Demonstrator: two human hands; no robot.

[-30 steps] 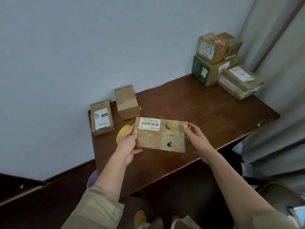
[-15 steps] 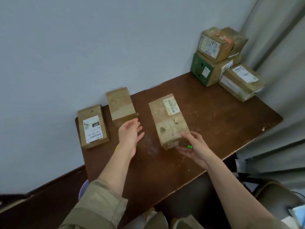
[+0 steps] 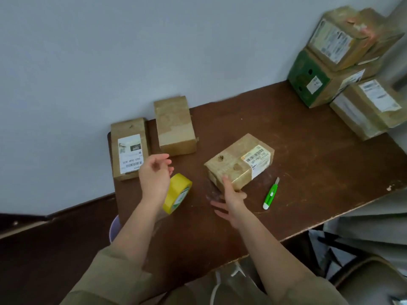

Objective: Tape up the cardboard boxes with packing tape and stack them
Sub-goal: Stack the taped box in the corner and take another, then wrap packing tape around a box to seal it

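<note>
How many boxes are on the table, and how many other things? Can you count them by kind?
Cardboard boxes near the hands: 3 (labelled box, plain box, barcode box)
Boxes piled in the far corner: 4 that I can make out
Yellow tape roll: 1
Green cutter: 1
Total: 9

Dark brown desk point(image 3: 308, 172) against pale wall point(image 3: 154, 51). Grey curtain point(image 3: 374, 216) at right. Chair point(image 3: 363, 280) lower right. Lilac object point(image 3: 114, 230) under desk's left edge.
</note>
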